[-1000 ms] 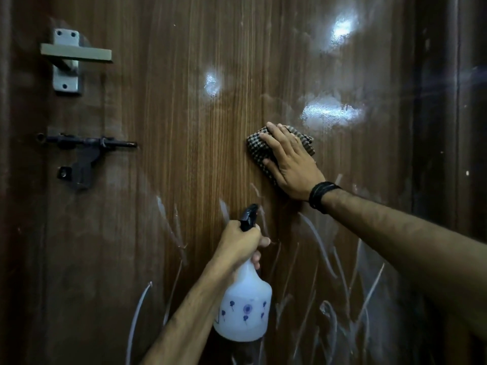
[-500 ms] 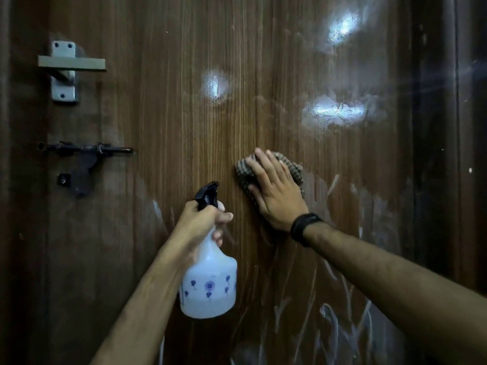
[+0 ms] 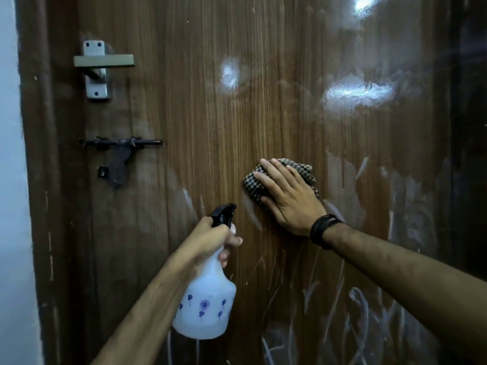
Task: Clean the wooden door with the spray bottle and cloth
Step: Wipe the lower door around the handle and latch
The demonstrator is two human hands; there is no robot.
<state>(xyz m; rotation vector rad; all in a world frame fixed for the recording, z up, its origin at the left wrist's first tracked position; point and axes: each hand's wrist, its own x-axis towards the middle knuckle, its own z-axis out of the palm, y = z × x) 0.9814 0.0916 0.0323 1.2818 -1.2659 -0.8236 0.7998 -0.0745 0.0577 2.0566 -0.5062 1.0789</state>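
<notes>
Wooden door (image 3: 210, 127) fills our view, chalky streaks low. Nearest: our left hand (image 3: 210, 238), grip clenched round the white spray bottle (image 3: 205, 304) neck. Farther: right hand (image 3: 287, 196) flat, fingers straight, pressing checked cloth (image 3: 253, 183) onto door. Lever handle (image 3: 104, 61), latch bolt (image 3: 118, 143) at left.

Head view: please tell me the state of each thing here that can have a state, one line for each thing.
Wooden door: shut, wet patches above, white streaks below.
Door handle: level, not pressed.
Bolt latch: rod horizontal; whether engaged cannot be told.
Spray bottle: hangs nearly upright, held by its neck.
Cloth: bunched, pressed flat on the door.
Left hand: grips the spray bottle.
Right hand: fingers straight, presses the cloth.
</notes>
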